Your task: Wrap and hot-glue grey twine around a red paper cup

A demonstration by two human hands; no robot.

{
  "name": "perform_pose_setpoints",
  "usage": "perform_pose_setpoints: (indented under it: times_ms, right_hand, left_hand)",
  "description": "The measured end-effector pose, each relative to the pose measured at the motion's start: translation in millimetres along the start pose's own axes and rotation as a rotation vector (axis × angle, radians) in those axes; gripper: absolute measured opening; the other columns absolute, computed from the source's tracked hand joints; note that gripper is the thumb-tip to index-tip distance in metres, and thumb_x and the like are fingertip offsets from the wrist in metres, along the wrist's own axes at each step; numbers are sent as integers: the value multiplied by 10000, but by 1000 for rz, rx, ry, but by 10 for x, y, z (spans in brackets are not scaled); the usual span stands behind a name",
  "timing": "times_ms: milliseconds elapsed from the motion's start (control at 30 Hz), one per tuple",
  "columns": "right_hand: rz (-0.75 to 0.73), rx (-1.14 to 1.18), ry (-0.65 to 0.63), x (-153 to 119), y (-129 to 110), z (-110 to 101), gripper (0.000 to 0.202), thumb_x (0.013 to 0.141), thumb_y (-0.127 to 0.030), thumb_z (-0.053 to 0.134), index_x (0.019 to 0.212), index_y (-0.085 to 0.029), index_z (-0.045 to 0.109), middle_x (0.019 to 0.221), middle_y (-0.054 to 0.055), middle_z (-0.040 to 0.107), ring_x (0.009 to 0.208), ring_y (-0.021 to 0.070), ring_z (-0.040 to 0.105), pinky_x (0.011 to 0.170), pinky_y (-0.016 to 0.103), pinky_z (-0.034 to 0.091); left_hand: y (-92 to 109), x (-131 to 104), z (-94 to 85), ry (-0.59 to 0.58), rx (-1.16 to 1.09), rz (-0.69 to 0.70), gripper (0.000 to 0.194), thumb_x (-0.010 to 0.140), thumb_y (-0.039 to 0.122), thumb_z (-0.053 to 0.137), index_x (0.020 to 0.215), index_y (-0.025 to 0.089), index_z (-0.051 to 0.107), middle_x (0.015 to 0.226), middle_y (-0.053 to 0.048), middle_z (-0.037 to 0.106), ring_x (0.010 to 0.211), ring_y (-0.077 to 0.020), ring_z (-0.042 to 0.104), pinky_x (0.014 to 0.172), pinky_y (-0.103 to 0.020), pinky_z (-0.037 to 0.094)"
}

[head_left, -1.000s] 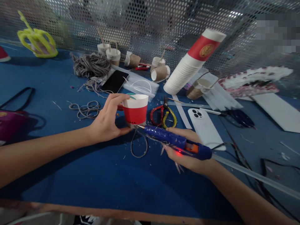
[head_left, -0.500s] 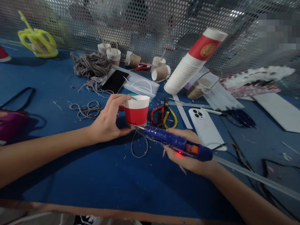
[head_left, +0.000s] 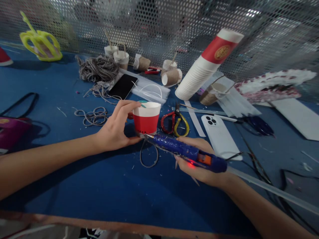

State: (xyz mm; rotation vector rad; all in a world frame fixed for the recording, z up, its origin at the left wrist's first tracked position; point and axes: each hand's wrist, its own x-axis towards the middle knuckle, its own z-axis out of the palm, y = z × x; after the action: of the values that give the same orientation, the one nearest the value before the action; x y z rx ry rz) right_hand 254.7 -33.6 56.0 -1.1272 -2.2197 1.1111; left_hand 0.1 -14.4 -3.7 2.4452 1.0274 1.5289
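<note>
My left hand grips a red and white paper cup from its left side, fingers at the rim and thumb near the base. A blue hot glue gun is in my right hand, its red light on and its nozzle at the cup's bottom edge. Out of the gun's rear runs a clear glue stick. Below the cup a loop of grey cord lies on the table. Just right of the cup rest scissors with red and yellow handles.
Behind the cup are a black phone, a bundle of grey cord and a leaning stack of paper cups. To the right lies a white phone. Small brown cups stand along the perforated metal screen.
Almost nothing differs. The whole view has shifted very slightly; both hands keep the cup and the glue gun in the same pose.
</note>
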Motion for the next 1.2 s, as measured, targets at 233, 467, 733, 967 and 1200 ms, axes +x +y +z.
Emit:
perform_pose_setpoints:
  times_ms: [233,467,733,967,1200]
  right_hand:
    - [38,-26,-3,-14,-32,-33,155,725,-162,587,623,-199,476,553,-33,527,472,91,497,460,223,393]
    - [22,-28,-35,-1,-39,-72,161,725,-148,587,625,-199,471,561,-32,543,482,93,522,459,215,412]
    - [49,-7,32,-40,-76,-40,137,723,-162,589,626,-194,498,545,-33,536,479,91,503,467,223,387]
    - [55,14,33,-44,-90,-34,156,708,-163,592,610,-199,477,538,-38,523,465,84,480,453,222,370]
    - [55,17,48,-52,-80,-40,118,712,-173,576,625,-194,500,541,-35,522,477,87,481,460,223,370]
  left_hand:
    - [-10,-24,15,14,-36,-52,829,627,237,823,1325,193,378,1229,-152,469,1074,-249,556,748,-352,608]
    - [-41,-27,46,27,-134,-38,836,630,223,822,1322,229,353,1247,-142,421,1069,-244,569,788,-370,614]
    - [-38,-21,52,47,-198,-41,833,635,242,824,1318,267,348,1257,-122,402,1014,-224,607,796,-382,625]
    - [-29,-19,41,50,-177,-44,808,657,229,798,1320,313,343,1242,-101,406,1051,-230,581,793,-385,636]
    - [-27,-28,54,62,-205,-85,741,679,249,777,1285,303,356,1241,-112,396,1110,-264,568,834,-424,632]
